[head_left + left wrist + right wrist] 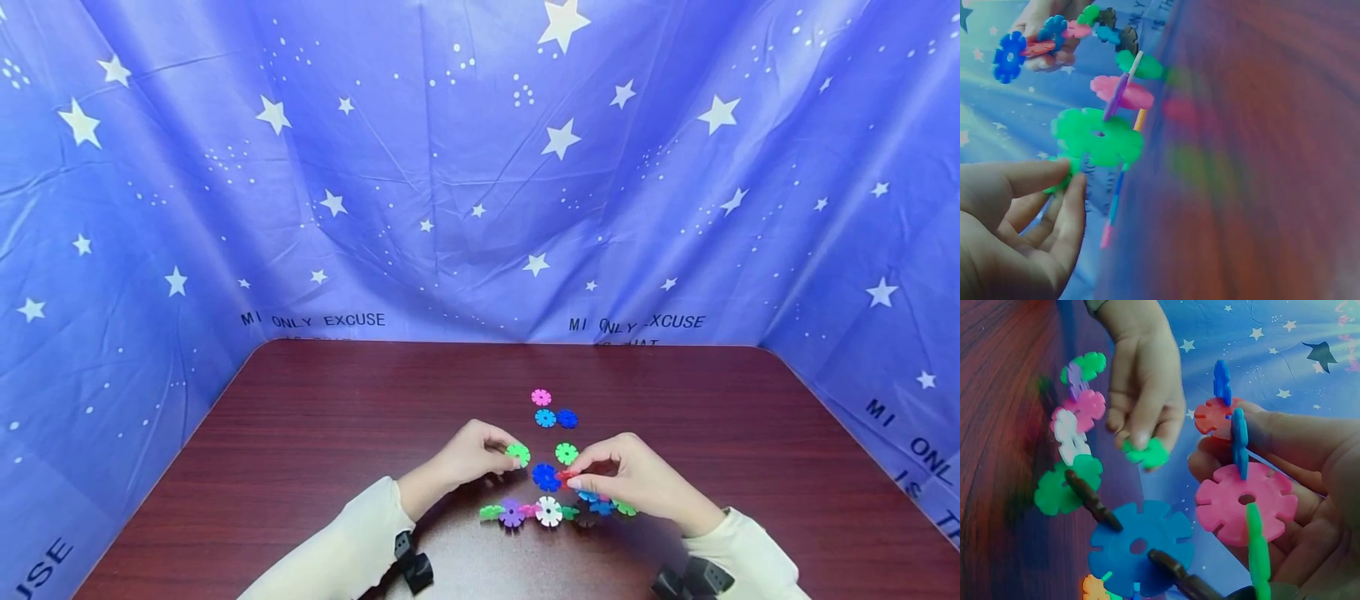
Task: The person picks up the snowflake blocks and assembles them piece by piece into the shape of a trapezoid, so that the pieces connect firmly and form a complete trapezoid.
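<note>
My left hand (467, 455) pinches a green notched snowflake disc (518, 454) between thumb and fingers. The disc is held up, apart from the others. To the right, my right hand (637, 477) holds a chain of interlocked discs near its end, the fingertips at a red disc (1213, 417). A dark blue disc (546, 477) forms that tip. The chain runs on through a pink disc (1246, 503), a large blue disc (1141, 550) and brown ones, then a white disc (549, 512) and a purple disc (512, 512) to a green end disc (1097, 137).
Beyond the hands, a pink disc (542, 397), a light blue disc (545, 418), a dark blue disc (567, 418) and a green disc (566, 453) lie on the dark wooden table (337, 400). A blue star-patterned curtain (427, 167) surrounds the table's back and sides.
</note>
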Action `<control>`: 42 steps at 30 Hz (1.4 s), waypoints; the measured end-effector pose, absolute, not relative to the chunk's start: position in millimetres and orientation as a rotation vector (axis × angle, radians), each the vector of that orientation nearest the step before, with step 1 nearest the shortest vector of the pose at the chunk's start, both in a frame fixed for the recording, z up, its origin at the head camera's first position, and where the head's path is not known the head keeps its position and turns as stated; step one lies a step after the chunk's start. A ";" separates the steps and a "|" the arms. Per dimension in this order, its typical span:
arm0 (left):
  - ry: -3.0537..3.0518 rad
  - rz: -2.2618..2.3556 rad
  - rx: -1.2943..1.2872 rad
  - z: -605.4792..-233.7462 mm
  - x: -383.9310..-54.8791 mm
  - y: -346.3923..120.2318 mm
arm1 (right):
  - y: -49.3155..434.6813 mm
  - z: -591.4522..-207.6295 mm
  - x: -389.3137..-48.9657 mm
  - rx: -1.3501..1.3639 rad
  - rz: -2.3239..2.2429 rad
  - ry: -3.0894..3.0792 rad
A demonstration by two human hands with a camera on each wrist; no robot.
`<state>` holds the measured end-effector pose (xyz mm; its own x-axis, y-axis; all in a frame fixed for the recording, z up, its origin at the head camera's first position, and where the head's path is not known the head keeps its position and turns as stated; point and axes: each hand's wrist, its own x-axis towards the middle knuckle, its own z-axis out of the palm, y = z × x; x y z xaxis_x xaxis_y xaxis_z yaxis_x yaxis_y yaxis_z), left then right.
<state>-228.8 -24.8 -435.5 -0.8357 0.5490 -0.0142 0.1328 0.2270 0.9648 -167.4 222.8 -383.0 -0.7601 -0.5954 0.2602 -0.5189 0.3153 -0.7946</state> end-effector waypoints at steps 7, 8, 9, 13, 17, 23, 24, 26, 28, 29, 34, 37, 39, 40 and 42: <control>2.075 1.797 0.612 -416.0 -221.2 -41.1 | 220.8 -385.5 -176.6 -1.018 -1.457 2.499; 2.073 1.814 0.608 -414.0 -219.8 -42.1 | 220.4 -385.8 -178.5 -1.015 -1.455 2.496; 2.071 1.827 0.607 -412.5 -218.4 -42.9 | 219.9 -385.8 -180.3 -1.005 -1.451 2.493; 2.071 1.856 0.597 -408.8 -213.2 -44.4 | 217.8 -387.1 -188.7 -0.991 -1.435 2.463; 2.052 1.895 0.621 -407.3 -210.9 -44.7 | 217.0 -390.4 -197.6 -0.994 -1.425 2.446; 2.070 1.908 0.656 -406.3 -210.4 -45.2 | 217.1 -395.6 -205.2 -0.968 -1.451 2.384; 2.077 1.904 0.654 -406.6 -210.6 -45.1 | 217.0 -396.1 -205.6 -0.966 -1.457 2.374; 2.091 1.898 0.649 -407.2 -210.7 -44.8 | 216.6 -396.7 -205.9 -0.970 -1.459 2.367; 2.097 1.900 0.648 -407.4 -210.6 -44.2 | 216.2 -396.5 -205.7 -0.971 -1.459 2.364; 2.100 1.900 0.646 -407.5 -210.6 -43.6 | 216.0 -396.2 -205.5 -0.973 -1.459 2.365; 2.120 1.888 0.649 -406.0 -210.3 -40.5 | 213.8 -395.3 -205.7 -0.976 -1.456 2.360; 2.136 1.883 0.650 -402.4 -207.7 -39.1 | 212.7 -396.4 -207.0 -0.959 -1.436 2.381; 2.148 1.883 0.655 -403.2 -207.7 -38.8 | 212.0 -398.0 -208.4 -0.945 -1.424 2.401; 2.144 1.888 0.654 -403.9 -207.8 -38.9 | 211.5 -398.7 -209.2 -0.945 -1.422 2.406; 2.134 1.898 0.644 -405.6 -208.7 -39.3 | 210.2 -400.5 -211.2 -0.930 -1.424 2.401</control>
<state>-208.7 -39.3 -405.6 -0.8814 0.4549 0.1272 0.1795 0.0735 0.9810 -211.2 210.2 -400.5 -0.7822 -0.6067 0.1416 -0.4152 0.3382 -0.8445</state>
